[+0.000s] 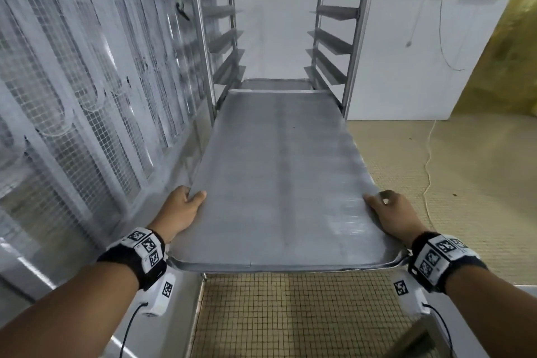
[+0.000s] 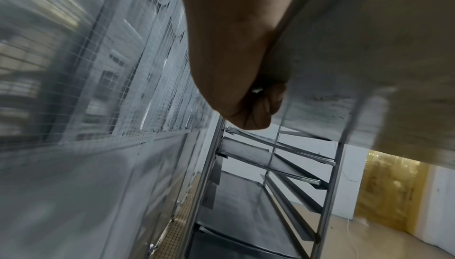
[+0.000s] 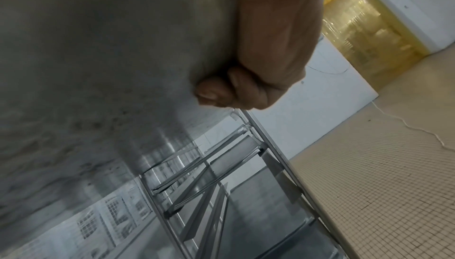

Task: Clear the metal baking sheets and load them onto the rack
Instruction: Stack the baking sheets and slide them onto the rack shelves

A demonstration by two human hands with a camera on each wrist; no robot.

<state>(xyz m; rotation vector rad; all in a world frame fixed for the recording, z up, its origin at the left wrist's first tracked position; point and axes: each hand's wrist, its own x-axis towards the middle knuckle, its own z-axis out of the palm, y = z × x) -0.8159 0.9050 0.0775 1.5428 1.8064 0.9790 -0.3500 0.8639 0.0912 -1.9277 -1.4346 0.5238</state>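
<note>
Grey metal fills the middle of the head view: a long baking sheet [image 1: 279, 171] is held level, its far end just between the front uprights of the rack [image 1: 351, 38] and its near end out over the tiled floor [image 1: 290, 314]. The left hand [image 1: 181, 211] grips the near left edge, thumb lying on top of the sheet and fingers [image 2: 267, 103] curled under it. The right hand [image 1: 390, 218] grips the near right edge the same way, thumb on top and fingers [image 3: 214, 91] curled beneath. Angled runners line both sides of the rack, and another sheet [image 1: 276, 85] lies deeper inside, at nearly the same height. Wire mesh panels [image 1: 87, 96] run along the left, a white wall [image 1: 406, 67] stands on the right, and a thin cord [image 1: 428, 160] trails across the floor.
</note>
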